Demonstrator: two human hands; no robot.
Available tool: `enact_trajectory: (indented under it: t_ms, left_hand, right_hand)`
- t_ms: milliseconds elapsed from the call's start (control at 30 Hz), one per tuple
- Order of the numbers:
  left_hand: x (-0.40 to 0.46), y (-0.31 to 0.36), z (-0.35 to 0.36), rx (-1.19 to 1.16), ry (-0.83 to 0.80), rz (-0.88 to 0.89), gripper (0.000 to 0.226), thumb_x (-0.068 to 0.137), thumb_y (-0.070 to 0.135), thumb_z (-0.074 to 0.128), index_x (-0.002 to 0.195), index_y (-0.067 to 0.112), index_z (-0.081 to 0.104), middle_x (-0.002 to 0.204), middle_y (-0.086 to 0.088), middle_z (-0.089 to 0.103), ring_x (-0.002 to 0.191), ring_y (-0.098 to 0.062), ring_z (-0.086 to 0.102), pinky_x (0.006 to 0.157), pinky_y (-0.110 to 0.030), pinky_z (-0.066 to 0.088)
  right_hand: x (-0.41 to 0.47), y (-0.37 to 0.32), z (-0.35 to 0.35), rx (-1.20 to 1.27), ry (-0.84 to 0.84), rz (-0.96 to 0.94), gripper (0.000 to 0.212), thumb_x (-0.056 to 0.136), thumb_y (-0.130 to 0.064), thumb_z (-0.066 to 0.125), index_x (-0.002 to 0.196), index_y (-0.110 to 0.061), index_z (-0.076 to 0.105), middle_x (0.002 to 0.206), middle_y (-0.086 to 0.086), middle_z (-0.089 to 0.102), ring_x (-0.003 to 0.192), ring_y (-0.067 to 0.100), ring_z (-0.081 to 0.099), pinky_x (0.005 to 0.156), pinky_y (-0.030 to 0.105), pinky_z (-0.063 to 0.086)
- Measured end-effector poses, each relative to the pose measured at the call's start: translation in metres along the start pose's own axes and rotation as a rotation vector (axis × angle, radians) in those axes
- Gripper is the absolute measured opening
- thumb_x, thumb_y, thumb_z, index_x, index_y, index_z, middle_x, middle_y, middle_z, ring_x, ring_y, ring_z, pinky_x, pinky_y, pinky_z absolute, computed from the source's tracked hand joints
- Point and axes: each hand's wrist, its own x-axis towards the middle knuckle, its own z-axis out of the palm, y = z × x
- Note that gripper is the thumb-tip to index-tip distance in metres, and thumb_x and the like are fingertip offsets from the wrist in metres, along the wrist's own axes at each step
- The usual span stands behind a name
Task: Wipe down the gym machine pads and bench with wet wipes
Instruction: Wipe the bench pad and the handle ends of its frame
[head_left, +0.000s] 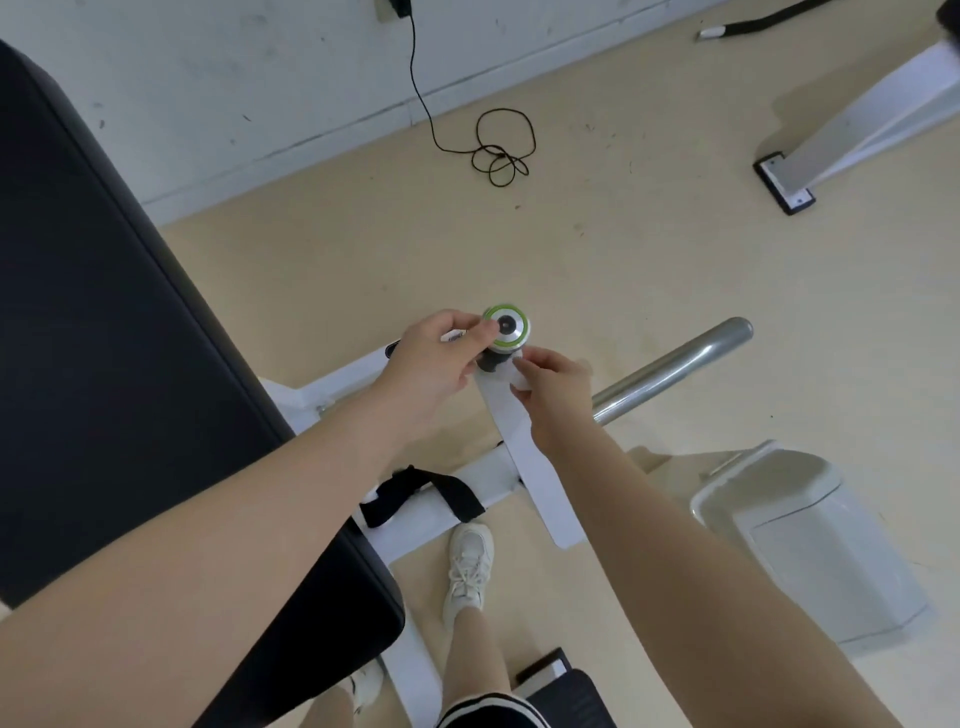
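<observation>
A long black padded bench (119, 374) runs along the left on a white frame (457, 488). In the middle stands a round knob (506, 327) with a silver face and a green ring, on top of a white upright bar (535, 467). My left hand (436, 364) grips the knob's left side, thumb on its rim. My right hand (553, 387) pinches a small white wipe (511, 376) against the bar just below the knob.
A chrome handle (675, 364) sticks out to the right. A grey-white bin (800, 530) stands at the lower right on the beige floor. A black cable (498, 150) lies coiled by the wall. Another white machine leg (852, 130) is at the upper right. My white shoe (467, 566) is below.
</observation>
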Motion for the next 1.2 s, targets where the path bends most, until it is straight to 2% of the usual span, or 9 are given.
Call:
enact_trajectory:
  t_ms: [200, 300, 367, 533, 733, 833, 900, 1000, 1200]
  left_hand:
    - [0.0, 0.002, -0.001, 0.03, 0.001, -0.018, 0.008, 0.087, 0.03, 0.062, 0.09, 0.022, 0.061, 0.088, 0.0, 0.063, 0.084, -0.016, 0.06, 0.093, -0.036, 0.047]
    - [0.003, 0.002, -0.005, 0.054, -0.02, -0.012, 0.007, 0.087, 0.029, 0.063, 0.088, 0.022, 0.062, 0.084, 0.003, 0.066, 0.08, -0.013, 0.063, 0.093, -0.035, 0.047]
    - [0.007, 0.002, -0.009, 0.077, -0.039, -0.003, 0.007, 0.086, 0.03, 0.064, 0.089, 0.023, 0.064, 0.085, 0.003, 0.069, 0.081, -0.013, 0.064, 0.093, -0.034, 0.047]
    - [0.014, -0.001, -0.012, 0.092, -0.045, 0.006, 0.012, 0.084, 0.031, 0.066, 0.092, 0.022, 0.068, 0.088, 0.003, 0.072, 0.083, -0.012, 0.068, 0.092, -0.031, 0.048]
    - [0.011, 0.003, -0.01, 0.082, -0.045, 0.021, 0.006, 0.084, 0.027, 0.066, 0.087, 0.022, 0.065, 0.084, 0.001, 0.068, 0.078, -0.013, 0.065, 0.092, -0.034, 0.047]
    - [0.01, 0.004, -0.01, 0.086, -0.057, 0.01, 0.005, 0.085, 0.026, 0.065, 0.088, 0.023, 0.062, 0.083, 0.001, 0.067, 0.077, -0.013, 0.063, 0.09, -0.033, 0.045]
    - [0.011, 0.004, -0.011, 0.095, -0.071, 0.019, 0.005, 0.085, 0.026, 0.065, 0.089, 0.022, 0.063, 0.083, 0.002, 0.067, 0.076, -0.011, 0.063, 0.087, -0.031, 0.044]
    - [0.01, 0.003, -0.012, 0.091, -0.077, 0.039, 0.002, 0.086, 0.026, 0.065, 0.086, 0.024, 0.064, 0.081, 0.004, 0.067, 0.073, -0.008, 0.063, 0.083, -0.026, 0.043]
    - [0.009, -0.009, -0.009, 0.081, -0.048, 0.099, 0.007, 0.088, 0.032, 0.06, 0.083, 0.029, 0.064, 0.087, 0.008, 0.068, 0.083, -0.006, 0.066, 0.081, -0.021, 0.045]
  right_hand:
    - [-0.019, -0.033, -0.032, 0.013, -0.226, -0.185, 0.019, 0.084, 0.002, 0.058, 0.078, -0.013, 0.068, 0.078, 0.006, 0.066, 0.075, 0.02, 0.06, 0.076, 0.034, 0.051]
    - [0.016, -0.039, -0.033, -0.214, -0.075, -0.282, 0.018, 0.079, -0.009, 0.064, 0.072, -0.024, 0.069, 0.073, -0.005, 0.066, 0.075, 0.017, 0.061, 0.083, 0.038, 0.052]
    - [0.04, -0.042, -0.021, -0.334, -0.085, -0.323, 0.011, 0.079, -0.011, 0.064, 0.074, -0.019, 0.069, 0.071, -0.007, 0.065, 0.069, 0.012, 0.058, 0.074, 0.031, 0.049]
    - [0.061, -0.046, 0.007, -0.702, -0.544, -0.331, 0.019, 0.084, 0.008, 0.052, 0.086, -0.006, 0.066, 0.076, 0.004, 0.062, 0.07, 0.014, 0.054, 0.067, 0.025, 0.045]
    - [0.041, -0.083, -0.003, -0.554, -0.805, -0.262, 0.026, 0.091, 0.005, 0.047, 0.077, -0.011, 0.062, 0.06, -0.009, 0.064, 0.058, 0.007, 0.055, 0.059, 0.018, 0.044]
    - [0.026, -0.087, -0.013, -0.166, -0.696, -0.225, 0.029, 0.091, 0.006, 0.045, 0.076, -0.01, 0.065, 0.061, -0.005, 0.062, 0.056, 0.008, 0.054, 0.058, 0.017, 0.044]
    - [0.024, -0.072, -0.02, -0.053, -0.429, -0.201, 0.03, 0.089, 0.006, 0.049, 0.077, -0.01, 0.071, 0.064, -0.001, 0.061, 0.06, 0.011, 0.053, 0.061, 0.021, 0.043]
    - [0.017, -0.021, -0.015, -0.101, -0.026, 0.101, 0.021, 0.089, 0.002, 0.052, 0.107, 0.003, 0.062, 0.072, 0.004, 0.054, 0.062, 0.013, 0.049, 0.057, 0.021, 0.046]
    - [0.003, 0.004, 0.018, 0.424, 0.096, 0.333, 0.028, 0.092, 0.004, 0.046, 0.12, 0.006, 0.05, 0.108, 0.017, 0.051, 0.082, 0.021, 0.053, 0.054, 0.019, 0.048]
